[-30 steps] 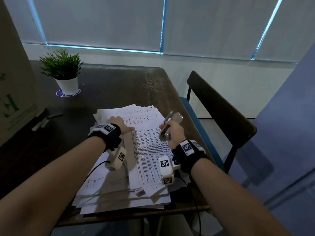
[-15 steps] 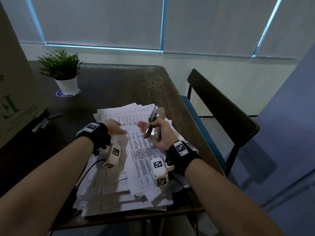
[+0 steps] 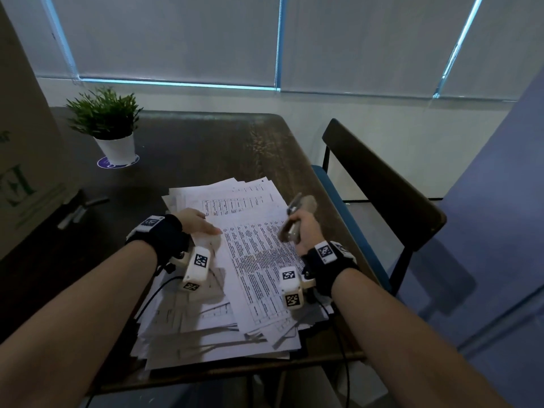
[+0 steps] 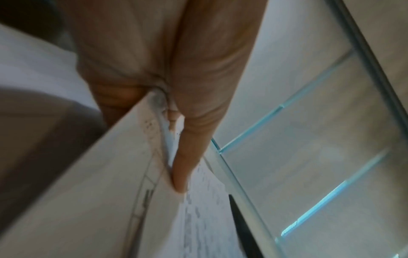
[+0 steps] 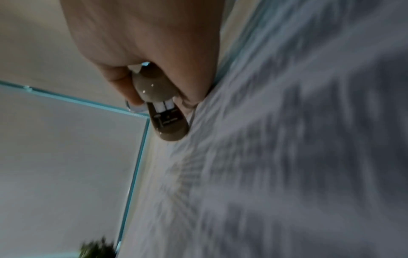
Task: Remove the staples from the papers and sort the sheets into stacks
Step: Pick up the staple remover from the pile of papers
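A loose pile of printed sheets (image 3: 223,319) lies on the dark table (image 3: 206,142) in front of me. My left hand (image 3: 197,225) sits at the left edge of the top printed sheet (image 3: 259,260). In the left wrist view that sheet's edge (image 4: 110,174) runs between my thumb (image 4: 189,139) and fingers, pinched. My right hand (image 3: 306,231) hovers over the pile's right side and grips a beige staple remover (image 3: 300,207), nose pointing up and away. The right wrist view shows the remover (image 5: 163,111) in my fist, just above blurred print (image 5: 287,157).
A potted plant (image 3: 116,148) stands at the back left. A cardboard box (image 3: 23,160) fills the left side, with a small dark tool (image 3: 82,210) beside it. A dark chair with a blue seat (image 3: 382,184) stands along the table's right edge, close to my right hand.
My right hand, with the staple remover, swung left over the middle of the sheets and has now come back to the right side. My left hand stayed at the sheet's left edge.
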